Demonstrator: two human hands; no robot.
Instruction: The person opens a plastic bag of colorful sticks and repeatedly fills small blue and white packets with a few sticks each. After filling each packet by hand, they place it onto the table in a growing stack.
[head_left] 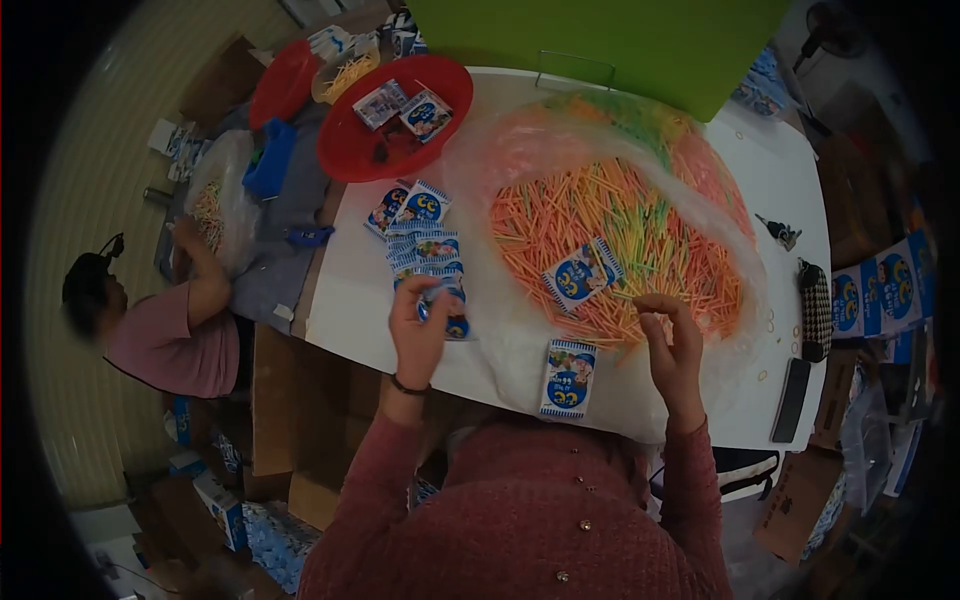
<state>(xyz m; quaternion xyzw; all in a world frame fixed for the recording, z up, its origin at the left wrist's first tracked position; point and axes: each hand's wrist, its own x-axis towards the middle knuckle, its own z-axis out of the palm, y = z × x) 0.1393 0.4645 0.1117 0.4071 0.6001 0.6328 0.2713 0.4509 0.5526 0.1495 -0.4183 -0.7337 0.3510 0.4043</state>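
Note:
My left hand (418,325) is at the near end of a row of blue-and-white packets (425,248), its fingers curled against a blue packet. My right hand (672,340) hovers at the near edge of a heap of pink, orange and green sticks (590,205), thumb and forefinger close together; what they hold, if anything, is too small to tell. The sticks lie in a large clear plastic bag (475,170). One packet (582,275) rests on the sticks, and another packet (568,378) lies on the plastic near my body.
A red basin (455,95) with packets stands behind the row. A green panel (600,35) borders the back. At right lie a phone (791,400), a checkered pouch (815,310) and keys (778,232). Another person (180,335) works at the left beside an open cardboard box (275,400).

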